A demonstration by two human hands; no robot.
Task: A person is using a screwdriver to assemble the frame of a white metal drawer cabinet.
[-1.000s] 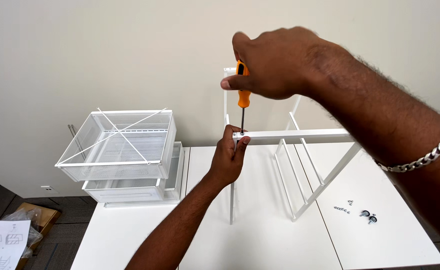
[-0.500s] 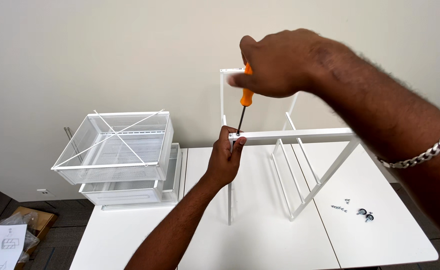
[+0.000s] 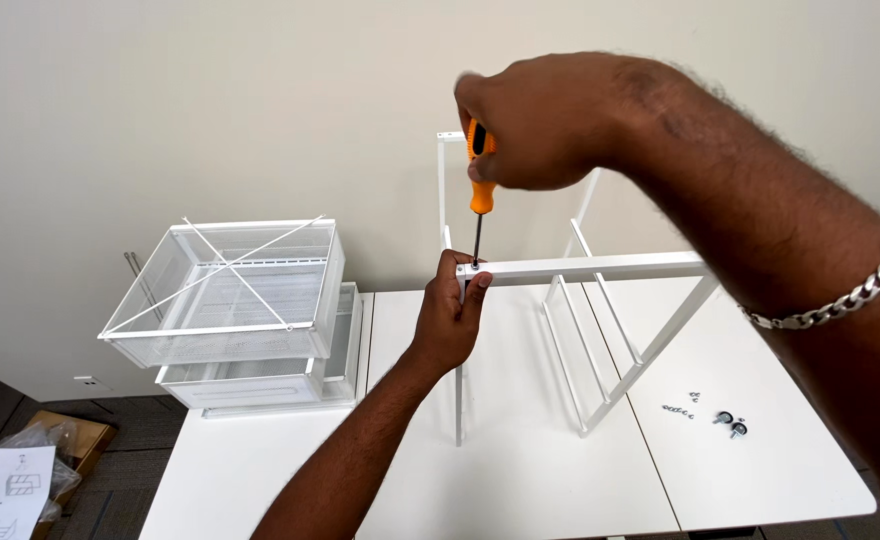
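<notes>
1. My right hand (image 3: 550,120) is wrapped shut around the orange handle of the screwdriver (image 3: 478,195). I hold it upright, with its dark shaft pointing straight down.
2. The tip sits on a screw (image 3: 474,266) at the left end of the white crossbar (image 3: 590,268), right at the corner of the white metal frame (image 3: 600,340) standing on the counter (image 3: 520,470).
3. My left hand (image 3: 450,315) is closed around that same corner from below, with its fingertips pressed against the bar end just beside the tip.
4. Risk, as I judge it: if the shaft leans, the tip could ride out of the screw head and jab the fingers next to it, or chew up the head.
5. The frame stands on thin legs. Too much downward push could rock it or slide it across the counter.
6. Loose small hardware (image 3: 705,412) lies near the right edge of the counter, and a jolt could roll pieces off.
7. Stacked white mesh baskets (image 3: 230,300) sit well apart on the left, out of harm's way.
</notes>
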